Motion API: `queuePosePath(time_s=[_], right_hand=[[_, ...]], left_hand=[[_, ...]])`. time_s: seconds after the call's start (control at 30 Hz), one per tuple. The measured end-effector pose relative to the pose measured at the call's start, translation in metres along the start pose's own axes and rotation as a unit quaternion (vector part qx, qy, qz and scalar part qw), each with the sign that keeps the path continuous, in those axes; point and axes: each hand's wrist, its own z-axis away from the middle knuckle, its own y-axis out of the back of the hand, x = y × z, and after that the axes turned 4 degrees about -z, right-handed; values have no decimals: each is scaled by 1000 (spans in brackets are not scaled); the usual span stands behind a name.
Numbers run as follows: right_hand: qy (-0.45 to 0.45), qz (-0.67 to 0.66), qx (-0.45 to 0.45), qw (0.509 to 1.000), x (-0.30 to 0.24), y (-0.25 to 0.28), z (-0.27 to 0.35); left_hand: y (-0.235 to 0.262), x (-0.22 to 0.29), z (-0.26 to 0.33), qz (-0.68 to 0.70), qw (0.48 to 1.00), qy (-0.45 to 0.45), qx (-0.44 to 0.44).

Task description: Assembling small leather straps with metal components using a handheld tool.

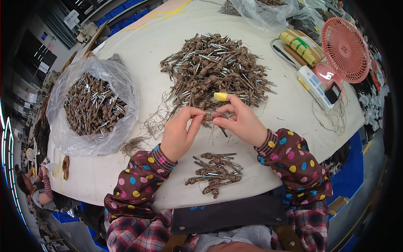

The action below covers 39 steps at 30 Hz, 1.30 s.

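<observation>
Between my two hands is a knotted brown cord (208, 117), held in front of the big pile. My left hand (179, 131) pinches its left side with thumb and forefinger. From the other side, the thumb and fingertips of my right hand (245, 122) grip it; a yellow wrap (220, 96) covers one raised finger. Just beyond my hands rises a large pile of knotted brown cords (218, 67) with shiny metal tips. Closer to me, between my forearms, lies a small group of the same knotted cords (216, 172).
A clear plastic bag (129, 90) full of similar cords stands at left. Loose brown fibres (134, 145) lie beside it. On the right are a pink fan (345, 49), a white power strip (315, 84) and a yellow-green package (301, 46). Another person (37, 189) is at far left.
</observation>
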Motion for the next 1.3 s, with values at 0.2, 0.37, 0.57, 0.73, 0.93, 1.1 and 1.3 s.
queuePosePath(time_s=[0.2,0.37,0.57,0.73,0.93,1.1,1.3], right_hand=[[129,319,62,937,-32,5,8],[217,455,50,862,-32,4,10],[237,510,59,825,-34,0,13],[245,530,62,809,-35,-1,15],[266,540,66,796,-34,-1,15],[293,532,64,792,-37,-1,14],[66,218,43,973,-30,12,6]], left_hand=[[5,7,-2,-99,994,-45,2],[3,8,-2,-156,981,-109,26],[-2,6,-2,-185,969,-161,42],[-1,10,-4,-193,965,-173,41],[-1,7,-4,-191,964,-183,36],[0,9,-2,-179,968,-172,29],[5,11,0,-116,991,-67,14]])
